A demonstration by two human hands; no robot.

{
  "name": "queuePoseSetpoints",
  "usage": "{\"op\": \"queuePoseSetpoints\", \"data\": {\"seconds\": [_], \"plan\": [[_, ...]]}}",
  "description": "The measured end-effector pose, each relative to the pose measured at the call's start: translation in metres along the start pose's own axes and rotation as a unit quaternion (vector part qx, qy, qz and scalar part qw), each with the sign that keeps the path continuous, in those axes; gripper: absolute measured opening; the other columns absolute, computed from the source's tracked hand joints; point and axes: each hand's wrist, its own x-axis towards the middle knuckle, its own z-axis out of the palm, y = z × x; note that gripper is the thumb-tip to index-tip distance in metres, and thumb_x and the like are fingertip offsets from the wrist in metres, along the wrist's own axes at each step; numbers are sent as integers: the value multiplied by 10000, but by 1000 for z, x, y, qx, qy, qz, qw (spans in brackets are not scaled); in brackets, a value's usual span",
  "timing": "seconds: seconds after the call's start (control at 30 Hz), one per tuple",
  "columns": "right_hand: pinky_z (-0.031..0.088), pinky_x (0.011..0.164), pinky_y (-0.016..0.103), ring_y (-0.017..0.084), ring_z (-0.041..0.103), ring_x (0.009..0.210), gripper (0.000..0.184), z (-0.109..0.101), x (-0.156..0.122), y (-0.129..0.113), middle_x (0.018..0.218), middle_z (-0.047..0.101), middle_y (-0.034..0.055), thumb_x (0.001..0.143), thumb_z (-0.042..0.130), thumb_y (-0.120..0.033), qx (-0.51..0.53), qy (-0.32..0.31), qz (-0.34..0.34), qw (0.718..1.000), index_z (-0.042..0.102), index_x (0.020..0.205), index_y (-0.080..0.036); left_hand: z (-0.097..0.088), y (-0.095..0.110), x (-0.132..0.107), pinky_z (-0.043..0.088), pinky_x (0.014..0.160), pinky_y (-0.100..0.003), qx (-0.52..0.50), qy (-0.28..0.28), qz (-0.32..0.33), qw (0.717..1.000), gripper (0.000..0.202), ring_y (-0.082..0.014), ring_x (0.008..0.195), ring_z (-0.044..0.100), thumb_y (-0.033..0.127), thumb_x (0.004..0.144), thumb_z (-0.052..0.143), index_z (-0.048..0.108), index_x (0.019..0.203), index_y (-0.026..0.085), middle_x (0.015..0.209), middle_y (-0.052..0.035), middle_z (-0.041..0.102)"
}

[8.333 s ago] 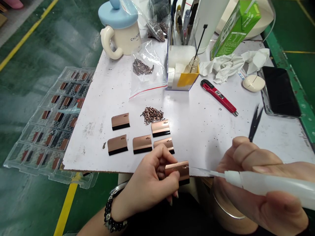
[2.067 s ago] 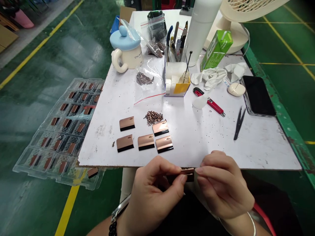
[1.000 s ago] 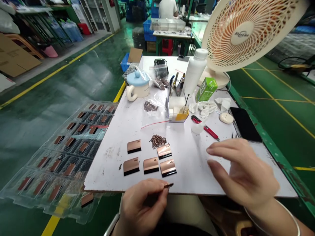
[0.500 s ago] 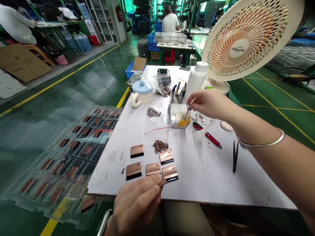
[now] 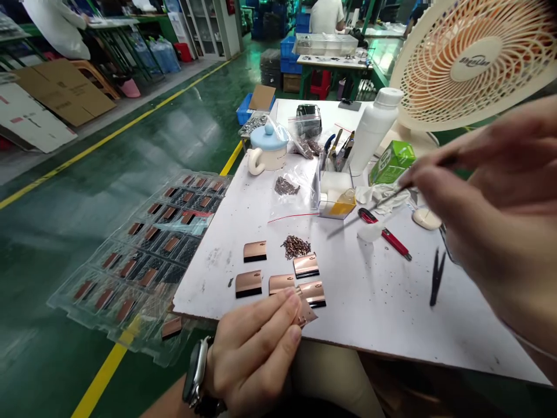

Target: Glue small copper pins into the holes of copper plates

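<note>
My left hand [image 5: 261, 342], a watch on its wrist, is closed on a small copper-coloured metal plate [image 5: 307, 314] at the table's front edge. Raised at the right, my right hand [image 5: 478, 203] pinches a thin dark rod [image 5: 394, 195], smeared by motion, slanting down to the left; its tip cannot be made out. Several curved copper-coloured plates with black edges, one of them here [image 5: 249, 284], lie beyond my left hand. Behind them sits a heap of small copper-coloured screw-like pieces [image 5: 296, 247].
A clear holder [image 5: 333, 210] with tools and a small bottle stands mid-table, a white bottle [image 5: 376, 128] behind it. A red utility knife [image 5: 395, 242], black tweezers [image 5: 436, 278] and a fan [image 5: 474, 61] are at right. A clear tray [image 5: 108, 331] of plates lies at left.
My right hand has lifted the thin rod out of the holder and come back toward me and right. My left hand still grips the plate, now tilted more. The view has shifted.
</note>
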Motion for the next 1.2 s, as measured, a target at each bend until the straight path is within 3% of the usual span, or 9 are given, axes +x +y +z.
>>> {"op": "queuePoseSetpoints", "data": {"seconds": [0.07,0.13,0.23,0.33,0.53,0.8,1.07,1.2], "plan": [[491,693,347,176,626,805,242,6,-12,-19,791,556,0,748,697,-154,53,-20,37,998,493,838,-247,2,0,1,658,800,-322,6,30,31,999,121,-240,1050,669,26,845,597,588,871,144,905,-135,761],[513,643,342,174,635,746,329,11,-20,-30,721,525,-38,698,721,-67,98,-37,23,994,477,799,-264,1,3,3,651,827,-317,1,19,10,1000,110,-229,1080,655,13,846,594,587,874,120,922,-142,759],[534,645,376,193,636,717,360,15,-26,-32,691,533,-53,663,727,-30,148,-49,19,988,501,804,-273,-3,10,4,638,868,-346,-14,-25,-46,999,126,-238,1118,633,-11,828,617,574,913,72,969,-179,743],[533,647,394,218,629,739,290,15,-29,-30,700,546,-21,665,726,-62,160,-54,50,984,525,764,-245,-5,11,5,641,855,-344,-14,-28,-41,999,110,-244,1125,626,-13,839,606,563,918,51,959,-199,737],[518,690,389,218,615,767,254,16,-34,-26,737,583,-5,688,684,-47,161,-81,57,982,562,796,-242,-5,11,4,638,846,-296,-6,-26,-37,999,86,-212,1121,630,-3,853,609,560,899,51,921,-184,746],[499,657,335,176,606,756,262,14,-37,-25,773,593,-11,689,661,-20,143,-111,43,983,568,824,-225,-4,11,3,638,850,-317,-12,-24,-41,999,85,-229,1138,617,-13,845,613,570,895,42,927,-204,740],[508,694,360,190,607,766,223,11,-35,-25,791,598,-2,711,677,-70,131,-101,68,984,546,789,-233,-6,11,3,639,855,-344,-28,-20,-36,999,96,-243,1139,618,-11,832,627,569,887,43,939,-206,737],[518,705,388,214,608,796,237,8,-29,-24,792,552,-1,737,707,-145,96,-49,76,991,509,801,-257,-4,12,1,640,851,-356,-27,-13,-40,999,109,-252,1133,624,-10,820,637,581,899,40,956,-210,733]]}}
